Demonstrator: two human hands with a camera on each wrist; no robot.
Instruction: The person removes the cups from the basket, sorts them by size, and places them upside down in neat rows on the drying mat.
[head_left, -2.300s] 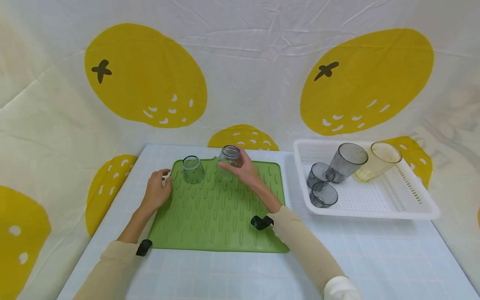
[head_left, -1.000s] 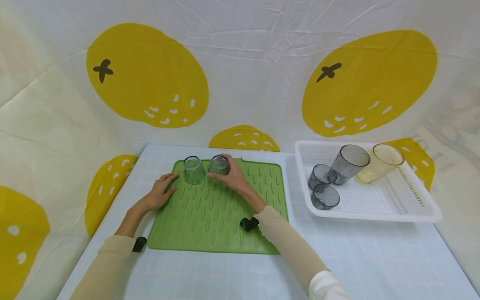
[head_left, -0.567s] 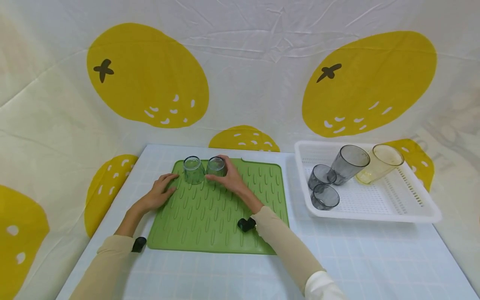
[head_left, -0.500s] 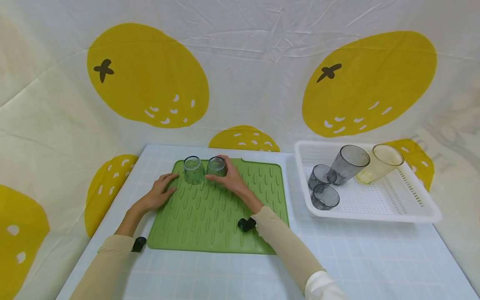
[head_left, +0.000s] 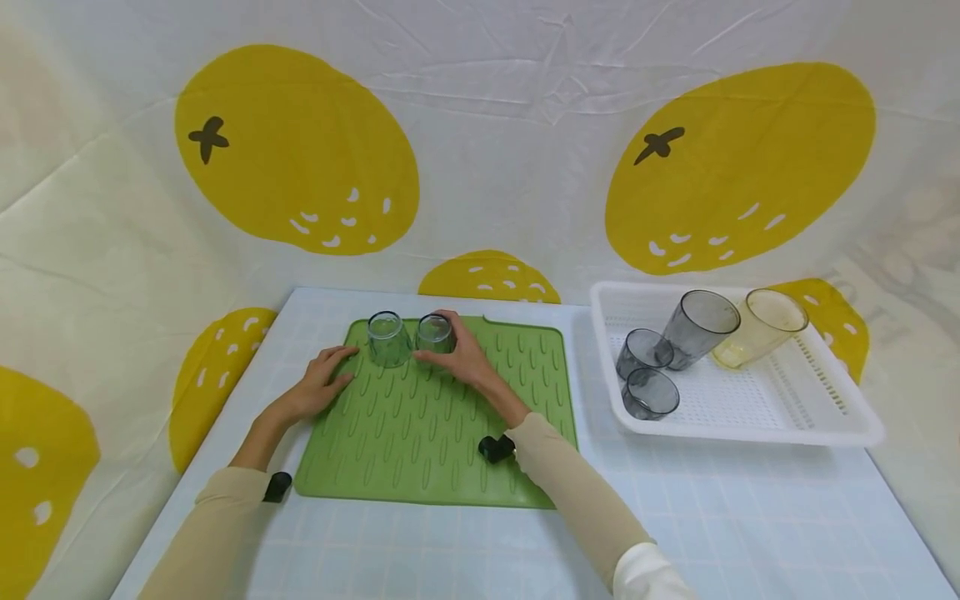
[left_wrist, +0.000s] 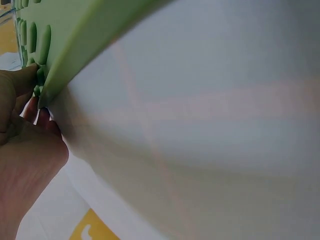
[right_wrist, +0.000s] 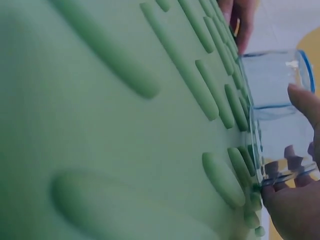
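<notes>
Two small clear bluish tumblers stand mouth-down side by side near the far left of a green ridged drying mat (head_left: 435,442). My right hand (head_left: 465,357) grips the right tumbler (head_left: 432,335), thumb on its near side and fingers round the far side. Its rim meets the mat in the right wrist view. Just left of it, close by, is the other tumbler (head_left: 387,342), which no hand touches. My left hand (head_left: 318,387) rests at the mat's left edge, fingers loosely extended over it. In the left wrist view, the left hand (left_wrist: 30,140) shows beside the mat edge, holding nothing.
On the right stands a white perforated basket (head_left: 757,432). Inside it are a tall grey glass (head_left: 697,325), two short grey glasses (head_left: 643,350) and a yellow glass (head_left: 761,325). A patterned cloth hangs behind the pale checked table (head_left: 720,517).
My right hand has brought its tumbler left and down onto the mat beside the other one. My left hand has settled at the mat's edge. Over the last half second little differs.
</notes>
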